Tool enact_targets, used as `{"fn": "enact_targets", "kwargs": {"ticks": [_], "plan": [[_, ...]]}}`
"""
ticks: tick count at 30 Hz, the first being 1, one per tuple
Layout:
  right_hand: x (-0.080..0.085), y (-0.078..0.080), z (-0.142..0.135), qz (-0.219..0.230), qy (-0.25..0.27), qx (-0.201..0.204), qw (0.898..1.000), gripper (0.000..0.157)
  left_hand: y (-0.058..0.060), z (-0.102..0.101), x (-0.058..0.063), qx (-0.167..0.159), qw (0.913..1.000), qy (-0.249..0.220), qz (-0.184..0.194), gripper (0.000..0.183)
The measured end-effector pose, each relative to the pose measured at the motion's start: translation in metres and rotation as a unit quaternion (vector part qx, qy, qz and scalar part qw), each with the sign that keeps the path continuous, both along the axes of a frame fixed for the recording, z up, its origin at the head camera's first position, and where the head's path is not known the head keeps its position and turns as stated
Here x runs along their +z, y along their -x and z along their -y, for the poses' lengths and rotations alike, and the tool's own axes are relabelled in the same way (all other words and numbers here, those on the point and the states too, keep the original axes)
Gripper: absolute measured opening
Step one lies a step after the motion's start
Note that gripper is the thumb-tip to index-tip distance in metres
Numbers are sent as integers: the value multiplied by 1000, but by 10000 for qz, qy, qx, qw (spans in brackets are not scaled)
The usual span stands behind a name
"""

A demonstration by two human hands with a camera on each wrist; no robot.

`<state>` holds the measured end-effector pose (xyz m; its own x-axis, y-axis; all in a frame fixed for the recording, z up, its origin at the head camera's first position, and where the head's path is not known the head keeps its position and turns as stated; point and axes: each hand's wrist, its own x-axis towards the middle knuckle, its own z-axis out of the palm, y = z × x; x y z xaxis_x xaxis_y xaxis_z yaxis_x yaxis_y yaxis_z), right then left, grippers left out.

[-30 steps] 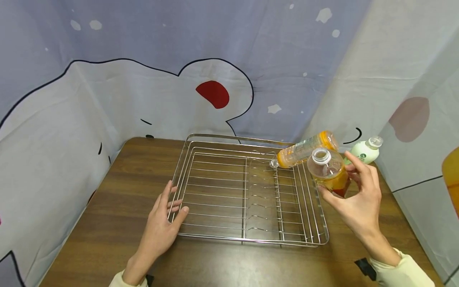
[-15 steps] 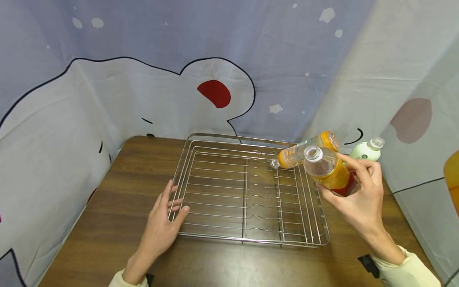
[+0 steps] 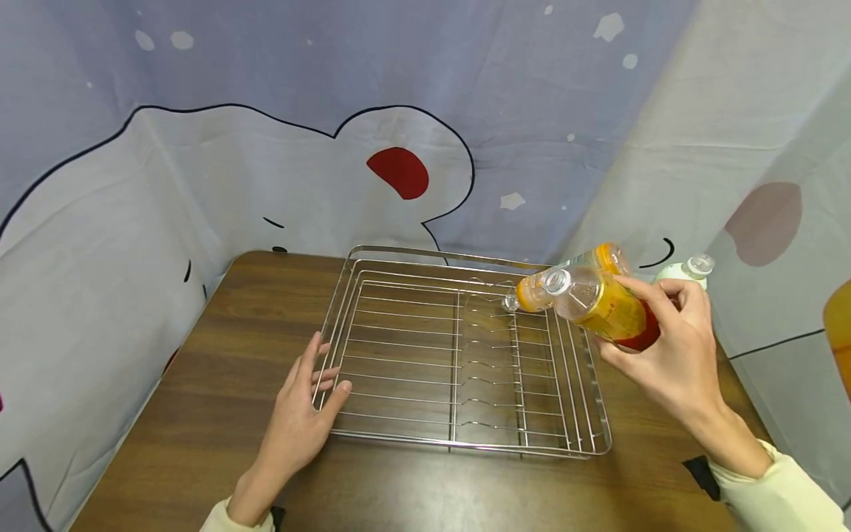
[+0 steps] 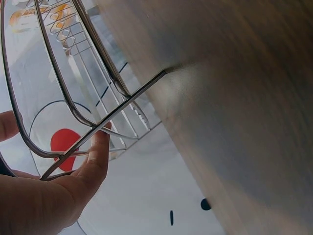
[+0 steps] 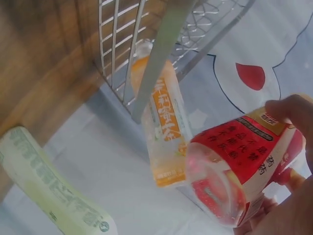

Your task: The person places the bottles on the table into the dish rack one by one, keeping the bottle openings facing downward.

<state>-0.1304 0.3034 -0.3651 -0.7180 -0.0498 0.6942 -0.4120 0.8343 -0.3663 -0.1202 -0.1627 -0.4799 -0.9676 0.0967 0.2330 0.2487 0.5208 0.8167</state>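
Observation:
My right hand [image 3: 681, 351] grips a clear plastic bottle [image 3: 608, 310] with a yellow and red label near its base. This uncapped bottle tilts, mouth to the left, above the right side of a metal wire rack [image 3: 425, 442]. In the right wrist view its red base [image 5: 220, 186] faces the camera. My left hand [image 3: 302, 414] holds the rack's left side, thumb inside the rim and fingers among the outer wires. A clear bottle with orange bands [image 5: 166, 127] leans at the rack's back right corner, neck inside, partly hidden behind the held bottle in the head view.
A pale green bottle [image 3: 688, 270] stands right of the rack, partly behind my right hand. The rack lies on a brown wooden table [image 3: 219, 369]. Printed fabric [image 3: 299, 185] hangs along the back and both sides, close to the table's edges.
My right hand has moved slightly right and tipped the held bottle further over, its mouth shifting left and toward the rack. My left hand and the rack stay where they were.

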Motion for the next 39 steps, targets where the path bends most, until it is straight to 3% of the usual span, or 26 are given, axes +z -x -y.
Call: {"fn": "enact_targets", "kwargs": {"ticks": [9,39], "plan": [[8,11,-2,260,-1096,154,9935,85,0,-1,1,2,10000,37,65,85],[18,25,-2,140,-2519,428,9667,97,0,-1,1,43,9999,91,92,84]]}}
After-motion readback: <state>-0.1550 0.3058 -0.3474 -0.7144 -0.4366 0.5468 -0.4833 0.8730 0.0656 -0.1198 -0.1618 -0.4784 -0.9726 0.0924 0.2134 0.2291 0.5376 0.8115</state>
